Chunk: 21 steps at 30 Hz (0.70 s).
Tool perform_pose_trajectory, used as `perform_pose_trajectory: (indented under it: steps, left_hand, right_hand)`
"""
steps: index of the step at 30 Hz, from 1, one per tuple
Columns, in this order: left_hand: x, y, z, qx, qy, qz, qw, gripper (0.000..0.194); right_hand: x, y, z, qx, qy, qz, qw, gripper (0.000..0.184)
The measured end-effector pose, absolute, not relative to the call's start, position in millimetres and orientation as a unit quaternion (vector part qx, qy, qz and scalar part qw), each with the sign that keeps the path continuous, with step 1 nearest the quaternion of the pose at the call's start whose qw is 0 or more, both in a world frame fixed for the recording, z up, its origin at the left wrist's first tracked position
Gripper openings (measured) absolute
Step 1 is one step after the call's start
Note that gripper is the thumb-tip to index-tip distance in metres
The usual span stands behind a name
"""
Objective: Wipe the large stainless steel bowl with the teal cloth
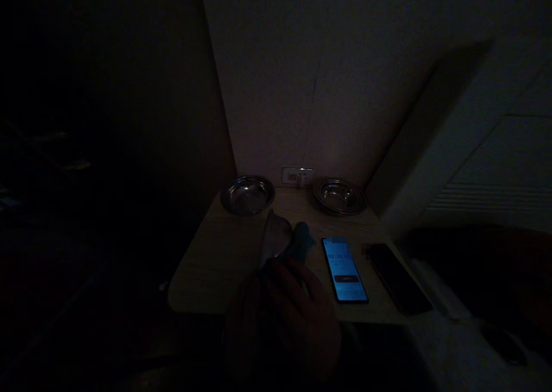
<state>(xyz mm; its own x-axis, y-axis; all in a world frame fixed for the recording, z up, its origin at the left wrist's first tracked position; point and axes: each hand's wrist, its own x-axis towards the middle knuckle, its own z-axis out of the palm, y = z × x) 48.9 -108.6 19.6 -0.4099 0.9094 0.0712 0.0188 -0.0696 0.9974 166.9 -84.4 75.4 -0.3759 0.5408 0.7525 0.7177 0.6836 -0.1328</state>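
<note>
In dim light, a metal bowl point(276, 235) is tipped on its side above the near part of the small wooden table. My left hand point(244, 314) is closed at the bowl's lower edge, its fingers mostly in shadow. Wrapped over a blue cloth point(303, 241), my right hand point(302, 317) presses it against the bowl. The cloth sticks out beyond my right fingers, beside the bowl's right side. Darkness hides the exact grip of both hands.
A shiny metal dish point(247, 196) stands back left on the table point(207, 271), and stacked metal dishes point(339, 196) stand back right. To the right lie a lit phone point(345, 274) with a timer and a dark phone point(400, 278). A wall socket point(298, 176) is behind.
</note>
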Motion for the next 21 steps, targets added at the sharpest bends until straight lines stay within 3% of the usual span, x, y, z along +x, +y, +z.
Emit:
perform_pose_trajectory:
  steps: [10,21]
  left_hand:
    - [39,-87,61,0.352,0.667,0.562,0.34,0.035]
    - [38,-92,63,0.362,0.691,0.522,0.344,0.041]
  right_hand:
    - [168,-92,45,-0.382,-0.81,-0.057,0.442,0.033]
    - [154,-111,23,-0.453,-0.749,0.018,0.483,0.042]
